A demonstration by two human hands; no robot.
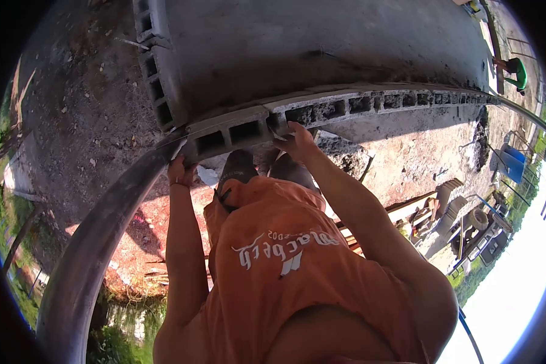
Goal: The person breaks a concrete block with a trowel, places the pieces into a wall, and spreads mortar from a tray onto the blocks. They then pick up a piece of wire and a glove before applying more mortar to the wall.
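block: hollow concrete block (230,130), at near end of the block row (394,100), in front of shoes (236,170)
left hand (179,171): fingers curled over block's left end
right hand (296,141): clasping block's right edge, probably gripping; fingertips hidden

fingertips of the left hand (181,171) hide behind the block (224,130); the person in green (515,73) is too small to read.

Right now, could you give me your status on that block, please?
Left hand and right hand grip concrete block ends. Block in wall top course. Dark pipe beside left end.
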